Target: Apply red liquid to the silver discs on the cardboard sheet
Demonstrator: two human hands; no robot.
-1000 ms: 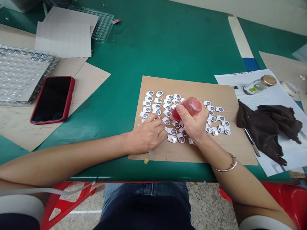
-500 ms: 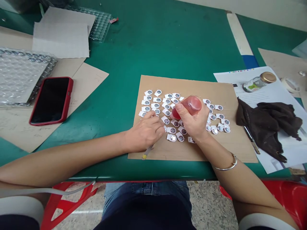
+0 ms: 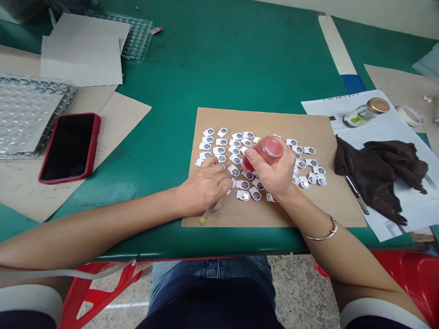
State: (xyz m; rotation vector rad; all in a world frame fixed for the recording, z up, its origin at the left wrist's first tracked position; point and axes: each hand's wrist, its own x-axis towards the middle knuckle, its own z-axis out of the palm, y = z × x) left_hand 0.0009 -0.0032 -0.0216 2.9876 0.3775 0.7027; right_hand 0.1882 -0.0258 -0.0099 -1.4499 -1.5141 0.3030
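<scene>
Yellow-tipped stick [image 3: 207, 214] now swung in over the cardboard [image 3: 267, 217]

1. Tags [image 3: 243, 195]: partly hidden from me by left hand [image 3: 204, 187] and right hand [image 3: 278, 176]; print illegibly small.
2. Translucent tube [image 3: 208, 212], red bottle [image 3: 269, 150]: each partly concealed by grasping fingers.
3. Bubble-wrapped package [image 3: 25, 119]: cut off at left edge.

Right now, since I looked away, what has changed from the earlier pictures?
The left hand has edged slightly away from the person, drawing the yellow end of its thin translucent stick over the flat brown cardboard sheet. Nothing was grasped or released; the right hand still grips the translucent red bottle. Little else visibly changed.
</scene>
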